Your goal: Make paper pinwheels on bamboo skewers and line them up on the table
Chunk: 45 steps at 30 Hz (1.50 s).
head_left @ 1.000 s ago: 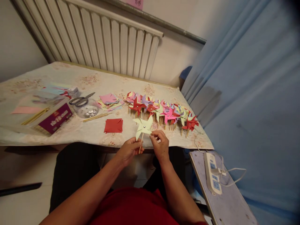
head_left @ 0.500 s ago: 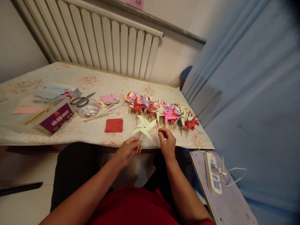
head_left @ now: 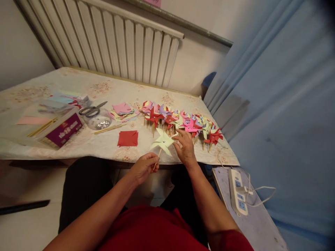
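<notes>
My left hand (head_left: 143, 167) pinches the thin wooden stick of a pale green paper pinwheel (head_left: 162, 141) and holds it upright at the table's front edge. My right hand (head_left: 185, 146) is beside the wheel on its right, with its fingertips touching the tip of one blade. A silver pin marks the wheel's centre. Just behind lies a row of several finished pinwheels (head_left: 183, 122) in red, pink, purple and green.
A red paper square (head_left: 128, 138) lies left of the hands. Farther left are loose sticks (head_left: 108, 129), a clear bowl of pins (head_left: 97, 120) with scissors (head_left: 92, 109) on top, stacked paper squares (head_left: 122, 111) and a purple box (head_left: 62, 129). A power strip (head_left: 237, 191) sits at the right.
My right hand has let go near the stick, moved right, then reached up to a blade tip. The pinwheel has turned slightly and tilted; my left hand has stayed put.
</notes>
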Motion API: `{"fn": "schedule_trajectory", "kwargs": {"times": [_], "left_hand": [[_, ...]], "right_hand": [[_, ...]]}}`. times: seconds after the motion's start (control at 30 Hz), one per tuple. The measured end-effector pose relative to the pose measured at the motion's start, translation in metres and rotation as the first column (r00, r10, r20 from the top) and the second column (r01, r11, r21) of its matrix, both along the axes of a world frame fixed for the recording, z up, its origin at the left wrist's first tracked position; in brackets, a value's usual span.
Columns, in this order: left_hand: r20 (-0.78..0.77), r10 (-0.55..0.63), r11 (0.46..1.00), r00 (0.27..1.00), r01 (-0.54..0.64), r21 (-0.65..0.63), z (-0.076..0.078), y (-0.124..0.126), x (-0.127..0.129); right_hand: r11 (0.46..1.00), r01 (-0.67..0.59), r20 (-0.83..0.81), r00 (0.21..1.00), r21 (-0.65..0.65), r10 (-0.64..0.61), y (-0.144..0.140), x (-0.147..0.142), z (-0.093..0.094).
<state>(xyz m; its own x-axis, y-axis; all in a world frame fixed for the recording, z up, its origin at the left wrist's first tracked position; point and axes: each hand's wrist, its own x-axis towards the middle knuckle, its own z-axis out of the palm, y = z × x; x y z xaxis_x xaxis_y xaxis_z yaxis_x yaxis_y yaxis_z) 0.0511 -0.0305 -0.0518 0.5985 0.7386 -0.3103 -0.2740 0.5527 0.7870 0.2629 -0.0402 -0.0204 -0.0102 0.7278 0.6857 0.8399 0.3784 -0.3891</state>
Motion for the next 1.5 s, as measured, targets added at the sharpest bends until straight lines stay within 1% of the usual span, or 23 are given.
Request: {"fn": "schedule_trajectory", "kwargs": {"times": [0.1, 0.23, 0.43, 0.67, 0.73, 0.9, 1.03, 1.2, 1.5], "left_hand": [[0.008, 0.001, 1.000, 1.000, -0.001, -0.019, -0.002, -0.001, 0.000], [0.015, 0.001, 0.999, 1.000, -0.001, -0.042, -0.004, -0.001, -0.001], [0.041, 0.014, 0.999, 0.999, -0.012, -0.044, -0.003, 0.000, -0.001], [0.055, 0.045, 0.997, 0.997, -0.041, -0.070, 0.004, 0.000, -0.003], [0.042, 0.049, 0.995, 0.998, -0.045, -0.088, 0.003, 0.000, -0.004], [0.004, 0.009, 0.994, 1.000, -0.009, -0.108, -0.001, 0.001, -0.004], [-0.016, -0.008, 0.992, 1.000, 0.006, -0.127, 0.001, 0.001, -0.005], [-0.036, -0.025, 0.994, 0.999, 0.021, -0.107, 0.003, -0.001, -0.005], [-0.012, -0.046, 0.990, 0.999, 0.044, -0.132, -0.004, -0.002, -0.005]], "right_hand": [[1.000, -0.023, -0.027, 0.999, -0.010, 0.022, 0.001, 0.000, -0.006], [1.000, -0.021, -0.048, 0.999, -0.006, 0.021, -0.002, -0.002, -0.013], [0.998, -0.041, -0.060, 0.997, 0.052, 0.044, -0.009, -0.008, -0.013], [1.000, 0.015, -0.156, 0.988, 0.000, -0.015, -0.016, -0.026, -0.018], [1.000, 0.029, -0.176, 0.984, 0.009, -0.027, -0.018, -0.031, -0.020], [0.998, 0.057, -0.222, 0.973, 0.002, -0.055, -0.022, -0.040, -0.021], [0.998, 0.065, -0.256, 0.964, -0.022, -0.068, -0.025, -0.036, -0.019], [0.998, 0.057, -0.269, 0.961, -0.025, -0.061, -0.028, -0.027, -0.019], [0.995, 0.093, -0.295, 0.951, -0.027, -0.097, -0.031, -0.024, -0.027]]}}
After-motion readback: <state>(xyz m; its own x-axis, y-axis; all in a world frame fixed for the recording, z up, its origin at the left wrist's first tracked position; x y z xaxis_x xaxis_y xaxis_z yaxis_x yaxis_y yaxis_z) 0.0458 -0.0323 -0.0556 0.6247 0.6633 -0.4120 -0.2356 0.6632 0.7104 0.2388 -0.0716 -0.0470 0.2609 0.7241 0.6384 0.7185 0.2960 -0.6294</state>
